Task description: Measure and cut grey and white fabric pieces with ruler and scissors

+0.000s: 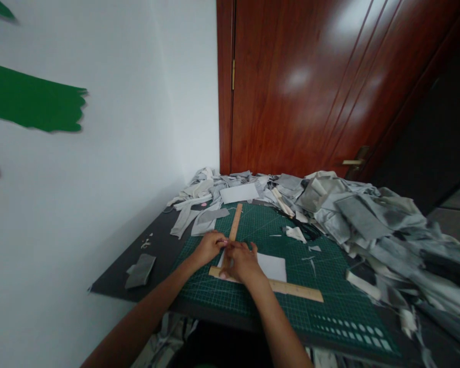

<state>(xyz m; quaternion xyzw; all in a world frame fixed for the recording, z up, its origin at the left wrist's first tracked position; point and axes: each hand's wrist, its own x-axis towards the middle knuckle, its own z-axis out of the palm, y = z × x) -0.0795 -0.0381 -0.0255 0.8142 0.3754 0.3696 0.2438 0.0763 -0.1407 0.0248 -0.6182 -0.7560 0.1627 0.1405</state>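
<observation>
On the cutting mat (249, 301), an upright-running wooden ruler (236, 222) meets a crosswise wooden ruler (297, 291) near a right angle. My right hand covers the join, so I cannot see whether they are one piece. A white rectangular piece (272, 267) lies flat under the rulers. My right hand (242, 263) presses down, its thumb by the crosswise ruler and its bent fingers over the upright one. Beside the upright ruler's left edge, my left hand (209, 248) is closed in a pinch. Something small and pinkish shows at its fingertips, too blurred to name.
Grey and white cloth scraps (368, 220) are heaped along the right and back. A white rectangle (239, 193) rests on the rear pile. A folded grey piece (141, 271) lies on the dark table at left. A white wall and a wooden door (291, 87) stand behind.
</observation>
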